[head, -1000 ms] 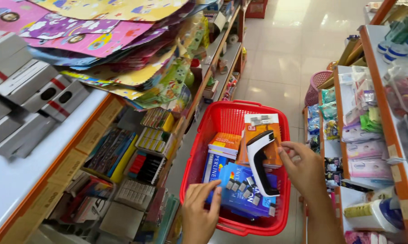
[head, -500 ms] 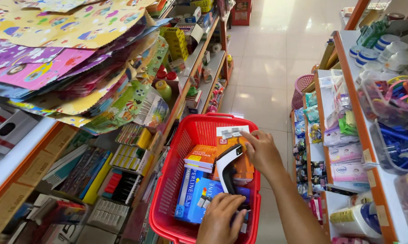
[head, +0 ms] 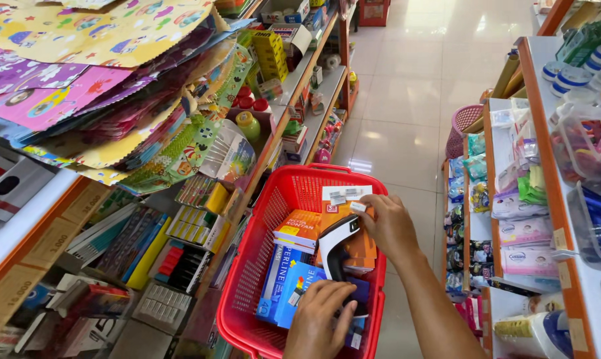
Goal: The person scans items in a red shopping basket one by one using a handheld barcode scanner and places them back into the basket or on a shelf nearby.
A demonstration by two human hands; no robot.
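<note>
A red plastic shopping basket (head: 260,259) stands in the aisle below me, filled with orange and blue boxes. My right hand (head: 388,223) reaches into it and touches a flat orange packet (head: 337,207) with white labels, next to a black and white handheld device (head: 335,244) that stands upright among the goods. My left hand (head: 322,320) rests palm down on a dark item above a blue box (head: 294,284) at the near end of the basket. An orange box (head: 299,228) lies further left inside.
Left shelves (head: 201,219) hold stationery, notebooks, colourful paper sheets (head: 94,73) and bottles. Right shelves (head: 513,219) carry packets and white bottles. A pink basket (head: 465,123) stands further along the tiled aisle (head: 407,93).
My view has shifted forward and left along the aisle. My right hand moved from the basket's right side onto the orange packet; my left hand slid onto the goods at the near end.
</note>
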